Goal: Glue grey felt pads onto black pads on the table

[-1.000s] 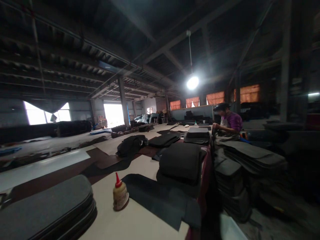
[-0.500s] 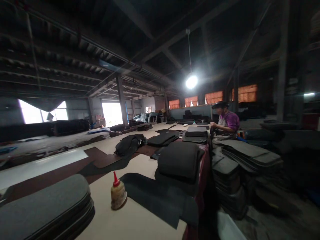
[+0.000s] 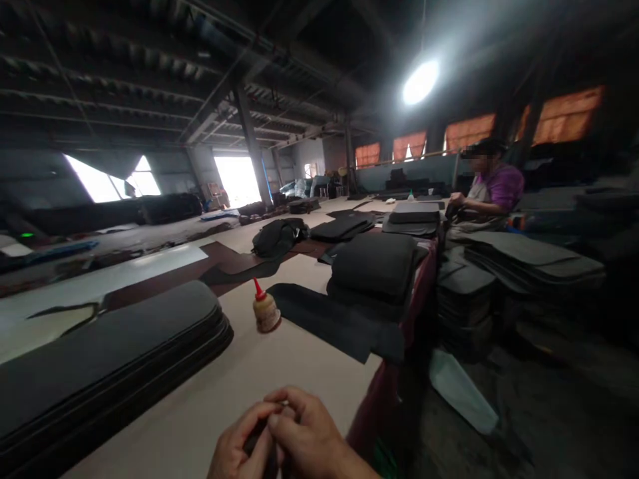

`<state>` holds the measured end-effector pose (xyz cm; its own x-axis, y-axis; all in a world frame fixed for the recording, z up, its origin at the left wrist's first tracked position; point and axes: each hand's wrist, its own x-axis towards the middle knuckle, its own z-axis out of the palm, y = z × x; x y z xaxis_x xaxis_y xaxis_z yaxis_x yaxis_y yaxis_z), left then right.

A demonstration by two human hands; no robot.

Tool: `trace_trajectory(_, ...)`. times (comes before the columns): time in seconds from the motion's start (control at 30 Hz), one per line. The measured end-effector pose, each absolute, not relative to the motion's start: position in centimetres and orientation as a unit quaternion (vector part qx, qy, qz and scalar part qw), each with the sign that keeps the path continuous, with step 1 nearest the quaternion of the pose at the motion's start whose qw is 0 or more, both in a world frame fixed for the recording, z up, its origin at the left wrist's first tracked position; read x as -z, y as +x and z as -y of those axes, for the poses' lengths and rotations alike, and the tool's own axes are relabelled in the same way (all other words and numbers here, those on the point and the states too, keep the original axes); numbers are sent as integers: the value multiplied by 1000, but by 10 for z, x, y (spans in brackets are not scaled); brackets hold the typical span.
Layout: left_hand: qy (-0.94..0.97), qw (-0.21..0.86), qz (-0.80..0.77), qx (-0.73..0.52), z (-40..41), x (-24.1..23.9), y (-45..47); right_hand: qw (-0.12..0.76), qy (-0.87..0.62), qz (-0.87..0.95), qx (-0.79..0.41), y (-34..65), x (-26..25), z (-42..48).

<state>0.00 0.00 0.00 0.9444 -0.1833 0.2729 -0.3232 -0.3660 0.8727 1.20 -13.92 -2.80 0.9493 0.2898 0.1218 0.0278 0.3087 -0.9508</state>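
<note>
Small dark item (image 3: 264, 436) pinched between both hands over beige table (image 3: 234, 392), dim workshop.

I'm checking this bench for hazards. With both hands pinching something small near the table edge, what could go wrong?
The left hand and right hand work at the table edge, so the hidden piece may drop to the floor. The glue bottle stands close ahead, so a reach might tip it onto the dark sheet.
</note>
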Motion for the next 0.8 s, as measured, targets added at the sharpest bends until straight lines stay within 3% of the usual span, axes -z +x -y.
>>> trace_trajectory(0.8,831,530,153,-65,1,3,0,792,-586,151,-86,8,25,147)
